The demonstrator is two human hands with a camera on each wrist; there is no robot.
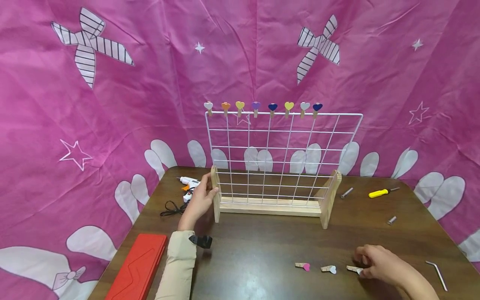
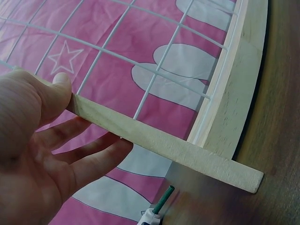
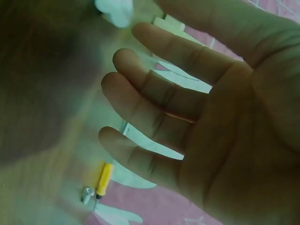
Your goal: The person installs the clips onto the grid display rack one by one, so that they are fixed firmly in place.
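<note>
A white wire grid panel [image 1: 277, 162] stands upright in a wooden base [image 1: 270, 208]. My left hand [image 1: 201, 200] grips the base's left side post [image 1: 215, 196], thumb on one face and fingers on the other, as the left wrist view shows. Several heart clothespins [image 1: 256, 107] sit along the grid's top wire. On the table lie a pink-heart clothespin [image 1: 303, 266] and a white-heart clothespin [image 1: 328, 269]. Over another white-heart clothespin [image 1: 353, 269] is my right hand [image 1: 382, 266], fingers loosely bent and spread; its thumb partly hides the heart.
Left of the stand lie a glue gun [image 1: 189, 181] and its black cord [image 1: 172, 208]. A red case [image 1: 138, 266] is at the front left. To the right are a yellow screwdriver [image 1: 378, 193], bolts [image 1: 346, 193] and a hex key [image 1: 438, 275]. Pink cloth [image 1: 240, 62] hangs behind.
</note>
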